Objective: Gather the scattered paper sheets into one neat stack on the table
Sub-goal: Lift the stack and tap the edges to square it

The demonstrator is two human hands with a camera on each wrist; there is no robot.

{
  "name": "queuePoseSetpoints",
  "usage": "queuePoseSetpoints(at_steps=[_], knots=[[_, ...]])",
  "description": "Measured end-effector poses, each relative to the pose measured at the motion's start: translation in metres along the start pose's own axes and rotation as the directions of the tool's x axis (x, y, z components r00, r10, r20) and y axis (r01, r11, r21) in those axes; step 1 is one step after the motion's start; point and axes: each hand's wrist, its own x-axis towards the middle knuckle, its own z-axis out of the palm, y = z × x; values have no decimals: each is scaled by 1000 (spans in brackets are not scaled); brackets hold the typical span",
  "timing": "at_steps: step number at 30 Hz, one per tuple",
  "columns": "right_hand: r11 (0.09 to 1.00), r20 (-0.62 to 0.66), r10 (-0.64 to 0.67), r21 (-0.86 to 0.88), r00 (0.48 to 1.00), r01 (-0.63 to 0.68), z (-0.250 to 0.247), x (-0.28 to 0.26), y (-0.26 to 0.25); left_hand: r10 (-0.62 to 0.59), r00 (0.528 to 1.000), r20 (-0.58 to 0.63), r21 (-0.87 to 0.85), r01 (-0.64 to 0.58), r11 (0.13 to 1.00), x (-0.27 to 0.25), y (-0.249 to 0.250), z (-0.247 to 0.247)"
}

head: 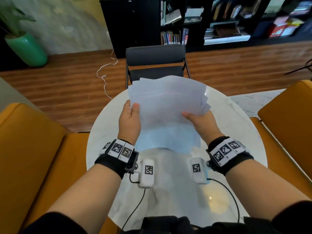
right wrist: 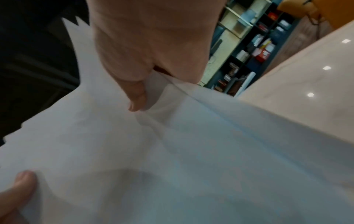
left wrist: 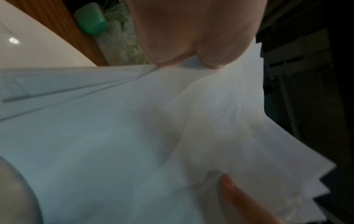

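Both hands hold a loose bundle of paper sheets up over the round white table, corners not aligned.

Left hand grips the bundle's left edge, thumb on top, fingers hidden under the paper; right hand grips the right edge the same way, thumb on the top sheet. Left wrist view: thumb pressed on the stack, sheet edges fanned out in steps; right wrist view: thumb creases the top sheet, staggered corners stick out past the hand. Sheets sag in the middle, far corners splayed toward the dark chair. Orange armchairs flank the table, green vase far left, bookshelf behind.
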Motion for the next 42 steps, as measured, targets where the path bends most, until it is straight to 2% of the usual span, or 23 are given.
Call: queuePoseSetpoints(at_steps=[3,5,7,10,13,15,17,20,22,25,27,29,30,33,35,38,42], knots=[[994,5,-42,97,999,41,-8,3,-3,67,998,15,-28,-67,997,4,3,-11],[994,66,7,111,998,-14,-12,4,0,-10,996,90,-54,15,998,5,-8,-17],[993,92,90,63,992,-96,-12,2,11,-117,983,144,28,114,993,3,-23,-15],[988,11,150,-35,989,-149,-6,0,20,-104,986,127,185,79,980,1,-29,-5],[995,7,88,56,996,-88,-3,1,10,-35,998,55,92,30,995,6,-13,-10],[998,19,33,44,999,-34,-6,2,3,-6,997,79,-42,9,999,9,-9,-17],[999,69,39,-23,997,-38,-8,2,4,-59,988,141,-102,74,992,5,-16,-18],[990,119,139,-27,983,-137,-5,-1,20,-166,971,174,-23,173,985,-7,-32,-11],[985,47,172,-28,984,-171,-1,0,27,-172,975,142,4,173,985,-8,-35,-6],[992,-15,125,-8,992,-125,-1,7,21,-134,989,55,62,131,990,3,-25,-8],[996,-3,60,63,998,-59,-6,13,13,-76,993,87,-2,76,997,10,-19,-15],[996,11,16,91,1000,-17,-11,15,14,-68,982,175,-146,94,985,13,-21,-21],[998,16,12,63,1000,-13,-12,13,18,-83,975,208,-166,119,979,12,-26,-21],[994,67,21,-112,998,-13,-10,8,42,-136,965,225,-55,152,987,3,-41,-12],[984,51,25,-179,998,-15,-6,6,47,-148,969,196,-41,159,986,1,-45,-9],[989,0,31,-143,1000,-30,-7,9,44,-138,971,193,-102,160,982,7,-39,-13],[993,112,87,-92,990,-77,-6,7,38,-134,963,234,-116,165,980,7,-39,-9]])
